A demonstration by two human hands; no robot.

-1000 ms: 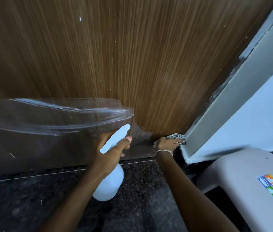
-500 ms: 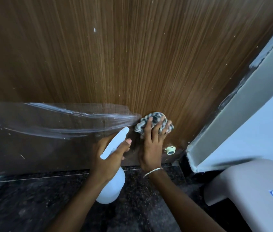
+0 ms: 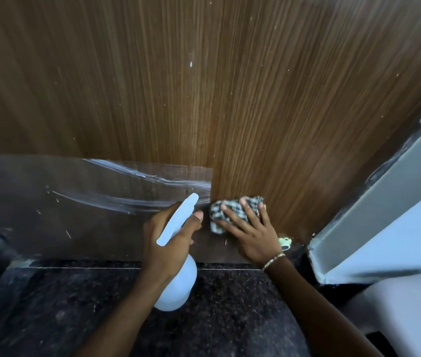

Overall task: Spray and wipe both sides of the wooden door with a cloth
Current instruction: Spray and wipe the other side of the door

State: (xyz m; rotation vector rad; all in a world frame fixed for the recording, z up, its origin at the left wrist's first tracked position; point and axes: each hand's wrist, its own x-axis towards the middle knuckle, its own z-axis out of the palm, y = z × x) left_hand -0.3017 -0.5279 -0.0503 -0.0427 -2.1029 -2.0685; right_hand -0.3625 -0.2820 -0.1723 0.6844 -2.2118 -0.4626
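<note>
Door (image 3: 255, 99) fills the upper view, grain running vertical; its top and left edges are out of shot. Its foot meets the dark speckled floor (image 3: 75, 318) along a thin pale seam. On the right, the grey door frame (image 3: 384, 215) cuts in diagonally and closes off the lower right corner. White plastic stool (image 3: 410, 318) sits on the floor just beside the frame, cut off by the picture edge. Bare wood lies open above both hands; room between cloth and frame is tighter. Glossy film strip (image 3: 49, 215) covers the door's lower band left of centre, with white streaks across it; its right edge ends just above the cloth.

Hard to read: small pale green object (image 3: 285, 242) at the door's foot, next to the right wrist, can't tell what it is. Bottle neck is hidden inside the left fist.

Left hand (image 3: 170, 243) is wrapped round the white spray bottle (image 3: 175, 287), with one fingertip beside the spray head and the head angled up at the door, just left of the cloth. Right hand (image 3: 250, 233) lies flat, fingers straight and spread, pressing the checked cloth (image 3: 219, 212) onto the door near its foot. The bunched cloth shows past the fingertips at the top and left. Bracelet (image 3: 273, 260) on the right wrist.
</note>
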